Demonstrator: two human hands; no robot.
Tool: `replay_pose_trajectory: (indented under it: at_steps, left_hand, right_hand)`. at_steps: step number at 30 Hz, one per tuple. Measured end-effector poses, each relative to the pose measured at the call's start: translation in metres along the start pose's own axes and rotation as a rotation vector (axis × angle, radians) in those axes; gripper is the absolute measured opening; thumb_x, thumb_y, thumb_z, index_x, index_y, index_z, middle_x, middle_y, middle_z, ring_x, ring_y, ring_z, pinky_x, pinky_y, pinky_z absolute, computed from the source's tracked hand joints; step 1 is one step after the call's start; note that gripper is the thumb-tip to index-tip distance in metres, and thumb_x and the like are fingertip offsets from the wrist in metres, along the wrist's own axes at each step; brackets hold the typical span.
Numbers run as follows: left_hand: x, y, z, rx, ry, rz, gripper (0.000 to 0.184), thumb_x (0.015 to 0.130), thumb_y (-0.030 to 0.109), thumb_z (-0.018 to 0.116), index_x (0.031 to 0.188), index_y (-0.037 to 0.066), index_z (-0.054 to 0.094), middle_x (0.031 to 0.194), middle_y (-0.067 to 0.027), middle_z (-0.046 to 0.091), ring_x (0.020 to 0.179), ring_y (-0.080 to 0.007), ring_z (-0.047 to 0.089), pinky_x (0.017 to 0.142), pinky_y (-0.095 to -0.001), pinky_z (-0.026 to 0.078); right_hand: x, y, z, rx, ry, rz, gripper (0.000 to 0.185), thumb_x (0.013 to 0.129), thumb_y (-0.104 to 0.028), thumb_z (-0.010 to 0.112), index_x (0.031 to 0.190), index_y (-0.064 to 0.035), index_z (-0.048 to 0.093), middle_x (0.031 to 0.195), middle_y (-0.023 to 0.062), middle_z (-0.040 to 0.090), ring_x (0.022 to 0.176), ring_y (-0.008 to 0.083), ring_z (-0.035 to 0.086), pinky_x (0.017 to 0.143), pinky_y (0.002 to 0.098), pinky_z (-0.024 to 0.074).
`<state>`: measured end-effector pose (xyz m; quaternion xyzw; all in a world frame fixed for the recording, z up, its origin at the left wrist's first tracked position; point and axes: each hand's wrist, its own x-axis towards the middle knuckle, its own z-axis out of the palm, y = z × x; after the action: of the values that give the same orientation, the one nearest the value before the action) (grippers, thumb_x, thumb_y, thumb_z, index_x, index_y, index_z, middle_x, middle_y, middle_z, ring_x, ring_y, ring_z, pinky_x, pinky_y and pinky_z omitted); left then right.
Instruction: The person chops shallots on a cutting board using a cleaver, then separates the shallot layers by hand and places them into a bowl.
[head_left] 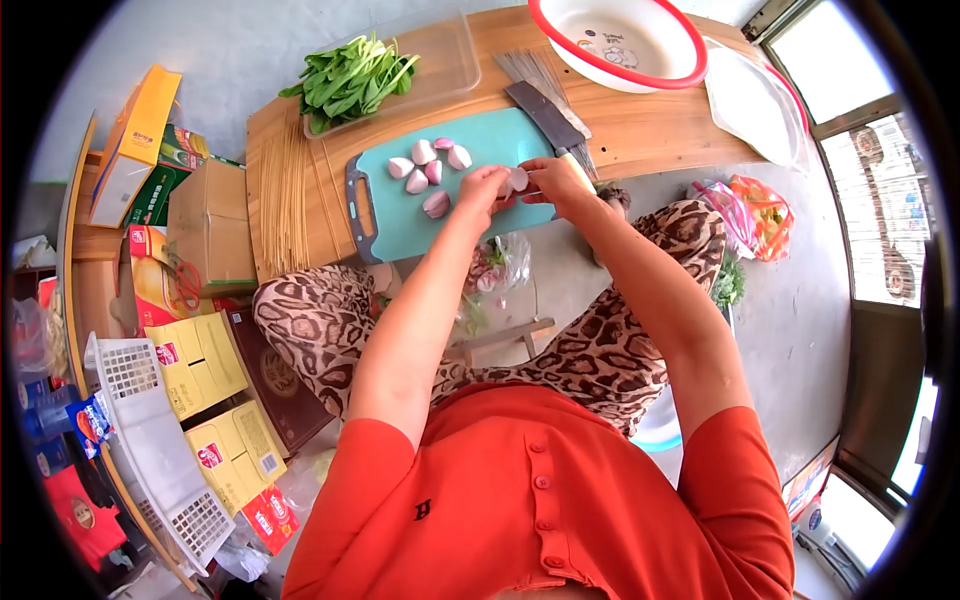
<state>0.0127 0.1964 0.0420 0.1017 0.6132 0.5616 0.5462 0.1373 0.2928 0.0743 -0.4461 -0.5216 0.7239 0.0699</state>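
Over the near right part of the blue cutting board (400, 235), my two hands are close together. Between them is a pale purple piece of red onion (518, 180). My left hand (484, 190) is closed on it from the left. My right hand (556, 186) pinches at its right side with bent fingers; the fingertips are partly hidden. Several peeled onion pieces (434, 172) lie on the left half of the board. Just beyond my right hand, a cleaver (545, 115) with a dark blade rests across the board's right edge, its pale handle pointing toward me.
Leafy greens (355, 80) lie in a clear plastic tray (455, 60) at the back. Bamboo skewers (283, 200) are on the table's left, metal skewers (535, 70) beyond the cleaver. A red-rimmed basin (690, 70) and a white lid (750, 105) stand at the back right.
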Motion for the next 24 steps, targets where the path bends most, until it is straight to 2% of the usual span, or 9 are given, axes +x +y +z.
replay_pose_trajectory:
  at_steps: [5,7,9,11,13,15,19,21,24]
  left_hand:
    - [0.009,-0.018,-0.026,-0.556,-0.271,-0.104,0.028,0.093,0.022,0.06,0.114,0.004,0.057,0.105,-0.0109,0.062,0.097,-0.0252,0.062,0.086,-0.0389,0.054]
    - [0.001,-0.031,-0.025,-0.463,-0.43,0.159,0.024,0.096,0.022,0.053,0.109,0.002,0.057,0.105,-0.012,0.063,0.099,-0.0284,0.062,0.09,-0.0419,0.051]
    - [-0.007,-0.019,-0.019,-0.841,-0.351,-0.187,0.024,0.097,0.023,0.052,0.11,0.004,0.057,0.105,-0.011,0.062,0.094,-0.0276,0.062,0.089,-0.0416,0.051]
    - [-0.004,-0.033,-0.021,-0.92,-0.371,-0.212,0.025,0.097,0.024,0.052,0.11,0.004,0.056,0.106,-0.0124,0.061,0.092,-0.0272,0.061,0.086,-0.0401,0.052]
    - [-0.006,-0.026,-0.013,-0.996,-0.386,-0.228,0.025,0.096,0.024,0.053,0.111,0.004,0.056,0.107,-0.0138,0.06,0.091,-0.0269,0.06,0.083,-0.0387,0.053]
    - [-0.01,-0.019,-0.008,-1.102,-0.154,-0.324,0.02,0.094,0.021,0.055,0.106,0.005,0.055,0.106,-0.0153,0.059,0.092,-0.0276,0.06,0.075,-0.0347,0.055]
    - [-0.022,-0.007,-0.018,-1.109,-0.11,-0.326,0.026,0.091,0.02,0.06,0.11,0.004,0.054,0.113,-0.0202,0.056,0.097,-0.0286,0.058,0.074,-0.0346,0.055]
    - [-0.019,-0.013,-0.032,-1.148,-0.144,-0.352,0.029,0.091,0.02,0.061,0.113,0.002,0.053,0.115,-0.0207,0.055,0.097,-0.029,0.058,0.074,-0.0353,0.055]
    - [-0.03,-0.013,-0.039,-1.133,-0.15,-0.336,0.031,0.091,0.019,0.06,0.115,0.001,0.052,0.116,-0.021,0.055,0.096,-0.0293,0.058,0.074,-0.0359,0.055]
  right_hand:
    - [-0.011,-0.007,0.007,-0.07,-0.159,-0.142,0.036,0.087,0.0,0.05,0.122,0.0033,0.055,0.095,0.015,0.069,0.076,0.0221,0.071,0.068,0.0326,0.0561]
    - [-0.018,-0.01,0.013,-0.151,-0.108,-0.222,0.034,0.087,-0.001,0.052,0.12,0.0061,0.057,0.086,0.0155,0.069,0.071,0.0221,0.07,0.059,0.0322,0.056]
    - [-0.022,-0.005,0.015,0.04,-0.121,-0.251,0.033,0.086,0.0,0.052,0.118,0.0069,0.058,0.085,0.0157,0.068,0.065,0.0217,0.069,0.058,0.0322,0.0563]
    - [-0.026,-0.005,0.013,-0.019,-0.155,-0.239,0.034,0.089,0.002,0.046,0.123,0.0057,0.053,0.101,0.0154,0.064,0.081,0.0228,0.069,0.065,0.0328,0.057]
    - [-0.03,-0.008,0.013,0.129,-0.018,-0.344,0.031,0.087,0.0,0.05,0.117,0.0064,0.057,0.096,0.0155,0.066,0.074,0.0218,0.069,0.059,0.0317,0.0557]
    - [-0.027,-0.014,-0.007,0.195,0.048,-0.377,0.03,0.089,-0.005,0.051,0.117,0.0034,0.056,0.094,0.014,0.066,0.077,0.0227,0.069,0.061,0.0324,0.0538]
    - [0.02,-0.039,-0.089,0.694,0.277,-0.16,0.033,0.094,-0.016,0.051,0.123,0.0002,0.05,0.095,0.0137,0.065,0.081,0.0274,0.069,0.067,0.0367,0.0544]
    - [0.053,-0.051,-0.14,0.957,0.322,-0.087,0.037,0.096,-0.021,0.05,0.126,-0.0005,0.045,0.112,0.016,0.06,0.089,0.0303,0.068,0.069,0.0399,0.055]
    - [0.065,-0.077,-0.171,0.871,0.44,-0.191,0.04,0.097,-0.026,0.052,0.128,-0.002,0.04,0.127,0.0169,0.05,0.096,0.0343,0.065,0.072,0.0433,0.0551]
